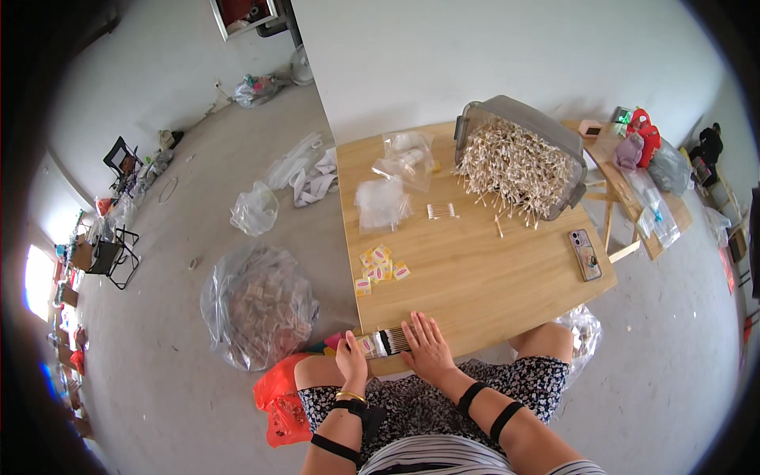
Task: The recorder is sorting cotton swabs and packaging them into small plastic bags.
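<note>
At the table's near edge my left hand (351,361) is closed on a small clear plastic bag (367,345) with a yellow label. A flat row of cotton swabs (394,340) lies at the bag's dark-looking right end. How far the swabs reach inside cannot be made out. Over their right ends rests my right hand (429,350), its fingers stretched out flat. Farther left on the table are several loose yellow-and-white label cards (381,267). Another short row of swabs (442,211) lies near the middle, beside a stack of clear bags (381,204).
A grey tub (518,111) tipped on its side spills many swabs (514,166) onto the wooden table (475,273). One phone (586,255) lies at the right edge. A large filled plastic bag (260,309) and a red bag (283,404) stand at the left.
</note>
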### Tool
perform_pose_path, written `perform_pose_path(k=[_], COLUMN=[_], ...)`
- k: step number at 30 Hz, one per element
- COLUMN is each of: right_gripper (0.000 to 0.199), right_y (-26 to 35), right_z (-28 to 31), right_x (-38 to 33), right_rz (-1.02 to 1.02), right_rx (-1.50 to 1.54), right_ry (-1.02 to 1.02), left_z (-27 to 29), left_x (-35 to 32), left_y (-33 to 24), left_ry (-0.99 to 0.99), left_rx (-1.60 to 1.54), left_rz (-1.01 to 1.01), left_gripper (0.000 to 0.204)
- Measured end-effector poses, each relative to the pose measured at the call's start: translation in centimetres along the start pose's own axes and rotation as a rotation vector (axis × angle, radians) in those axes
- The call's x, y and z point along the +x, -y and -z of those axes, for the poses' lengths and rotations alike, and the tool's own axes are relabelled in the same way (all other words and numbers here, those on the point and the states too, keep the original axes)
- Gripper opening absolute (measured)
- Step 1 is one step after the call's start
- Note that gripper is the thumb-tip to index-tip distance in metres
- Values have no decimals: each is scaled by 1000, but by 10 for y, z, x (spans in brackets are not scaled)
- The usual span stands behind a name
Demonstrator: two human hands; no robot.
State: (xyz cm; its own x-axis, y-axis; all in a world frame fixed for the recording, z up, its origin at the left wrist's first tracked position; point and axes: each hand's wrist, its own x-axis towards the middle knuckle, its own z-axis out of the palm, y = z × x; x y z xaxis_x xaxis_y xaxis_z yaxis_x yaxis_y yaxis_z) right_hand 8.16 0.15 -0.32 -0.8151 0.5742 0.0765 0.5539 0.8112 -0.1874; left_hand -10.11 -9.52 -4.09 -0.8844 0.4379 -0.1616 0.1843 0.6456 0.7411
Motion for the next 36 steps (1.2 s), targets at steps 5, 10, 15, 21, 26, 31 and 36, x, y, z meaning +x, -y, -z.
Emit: perform_pose_path(k=[5,10,15,21,26,31,36], right_gripper=[68,67,74,85,94,93,91], right_y=[18,15,30,36,32,60,64], right_z=[1,2,-2,-7,2,-4,-3], right_x=[5,5,10,13,10,20,21], right_rz=[21,8,44,10,-44,17,39], right_rx=[37,13,18,46,47,5,88], right_ry=[-9,5,0,26,25,103,75], left_z=[1,-2,-8,0,18,26,30], left_x=[10,3,6,5,19,22,18], left_y=[22,10,19,3,35,23,21], left_ry=[125,213,96,115,-275,134,95], left_rx=[-413,-722,-808,-129,-90,-62,-83], left_rz=[46,234,208,-65,-138,-174,-216], left_gripper=[56,54,53,57,63,56,53])
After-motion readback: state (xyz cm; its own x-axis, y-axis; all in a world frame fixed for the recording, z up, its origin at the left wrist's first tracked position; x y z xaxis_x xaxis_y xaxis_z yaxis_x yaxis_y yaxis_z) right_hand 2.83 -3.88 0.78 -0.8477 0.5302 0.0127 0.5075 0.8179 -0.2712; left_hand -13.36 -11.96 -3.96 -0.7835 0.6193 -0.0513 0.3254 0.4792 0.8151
